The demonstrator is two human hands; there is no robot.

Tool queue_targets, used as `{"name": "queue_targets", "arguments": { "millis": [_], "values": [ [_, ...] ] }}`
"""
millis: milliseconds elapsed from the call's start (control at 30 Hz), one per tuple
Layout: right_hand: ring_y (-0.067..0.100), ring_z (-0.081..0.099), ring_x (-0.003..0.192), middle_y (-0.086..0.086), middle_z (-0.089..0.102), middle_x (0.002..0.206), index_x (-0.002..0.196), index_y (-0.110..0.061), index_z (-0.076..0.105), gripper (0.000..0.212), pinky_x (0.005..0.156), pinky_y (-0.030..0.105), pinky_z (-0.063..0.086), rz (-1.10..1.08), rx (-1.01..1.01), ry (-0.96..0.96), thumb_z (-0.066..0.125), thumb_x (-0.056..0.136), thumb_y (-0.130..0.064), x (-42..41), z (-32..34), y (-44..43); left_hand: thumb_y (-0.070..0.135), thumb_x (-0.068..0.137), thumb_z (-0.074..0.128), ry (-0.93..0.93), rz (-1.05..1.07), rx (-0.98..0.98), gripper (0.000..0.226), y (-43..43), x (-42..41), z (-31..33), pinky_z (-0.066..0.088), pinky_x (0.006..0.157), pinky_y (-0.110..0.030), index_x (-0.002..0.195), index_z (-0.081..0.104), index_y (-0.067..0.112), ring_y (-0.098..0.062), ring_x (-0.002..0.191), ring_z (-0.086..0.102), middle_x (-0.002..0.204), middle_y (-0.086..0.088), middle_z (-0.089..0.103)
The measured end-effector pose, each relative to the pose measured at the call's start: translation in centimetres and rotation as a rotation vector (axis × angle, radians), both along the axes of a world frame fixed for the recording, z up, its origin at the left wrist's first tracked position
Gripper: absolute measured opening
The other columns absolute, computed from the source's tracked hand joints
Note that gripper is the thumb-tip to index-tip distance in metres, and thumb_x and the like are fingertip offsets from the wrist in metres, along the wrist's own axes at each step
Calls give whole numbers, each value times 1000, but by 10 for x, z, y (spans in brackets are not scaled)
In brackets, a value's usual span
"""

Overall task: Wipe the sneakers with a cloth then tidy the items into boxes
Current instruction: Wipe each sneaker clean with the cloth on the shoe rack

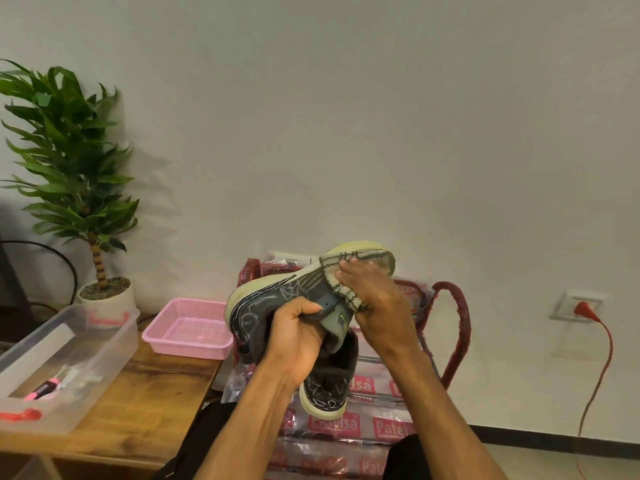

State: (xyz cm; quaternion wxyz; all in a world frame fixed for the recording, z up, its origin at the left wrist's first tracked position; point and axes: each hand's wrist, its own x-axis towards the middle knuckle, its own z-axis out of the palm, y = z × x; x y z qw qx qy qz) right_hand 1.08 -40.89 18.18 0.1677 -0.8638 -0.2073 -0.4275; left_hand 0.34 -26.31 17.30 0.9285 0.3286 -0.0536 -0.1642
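The left hand (298,329) grips the raised sneaker (273,303) at its collar, fingers curled into the opening and thumb over the dark upper; the sneaker is held in the air, tilted, with its pale sole turned up and away. The right hand (375,299) holds the cloth (341,287), beige with black stitching, against the heel end of the sole, fingers bent over it. Directly below both hands, the second sneaker (327,389) lies on a plastic-wrapped red frame (457,327), just beside the right edge of the worktop (138,403). On the worktop, a clear plastic box (114,344) sits along the left side with a pink marker (43,389) inside. A pink basket (188,329) stands at the far right corner. Beyond the far edge is a potted plant (71,157). Far right, a red cord (601,344) hangs from a wall socket (576,303).
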Motion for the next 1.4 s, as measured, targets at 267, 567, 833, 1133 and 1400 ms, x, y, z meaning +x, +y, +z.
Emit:
{"name": "queue_targets", "arguments": {
  "millis": [267, 567, 833, 1133, 1400],
  "values": [
    [30, 56, 120, 10, 63, 125, 121, -10, 64, 68, 99, 53, 47, -326, 232, 50, 66, 63, 25, 15, 3, -17, 3, 75, 40, 56, -7, -102, 44, 1, -1, 1, 43, 98, -43, 112, 61, -5, -35, 103, 59, 108, -22, 70],
    [13, 52, 123, -3, 61, 127, 121, -15, 65, 67, 104, 36, 43, 2, 201, 94, 70, 63, 19, 0, -9, 7, 4, 76, 39, 87, -26, -160, 48, 3, 0, 7, 49, 82, -40, 119, 59, -3, -32, 94, 63, 108, -19, 69],
    [25, 57, 118, 10, 66, 121, 118, -10, 66, 64, 100, 50, 46, -106, 251, 92, 69, 63, 22, 5, -10, 12, 5, 75, 40, 92, -32, -147, 44, 5, 3, 4, 48, 82, -40, 113, 61, -4, -32, 92, 61, 103, -20, 70],
    [13, 52, 120, 4, 65, 122, 118, -13, 67, 57, 102, 43, 46, 14, 231, 161, 70, 69, 15, -6, -10, 20, 5, 78, 42, 67, -4, -128, 38, 5, 6, -5, 45, 87, -39, 108, 63, -2, -28, 92, 58, 103, -17, 66],
    [26, 58, 119, 6, 66, 121, 117, -13, 67, 57, 97, 51, 48, -113, 211, 98, 76, 67, 12, 1, -6, 11, 7, 78, 41, -40, 7, 56, 35, 2, 5, -5, 40, 84, -42, 102, 66, -1, -31, 91, 53, 100, -18, 64]
  ]
}}
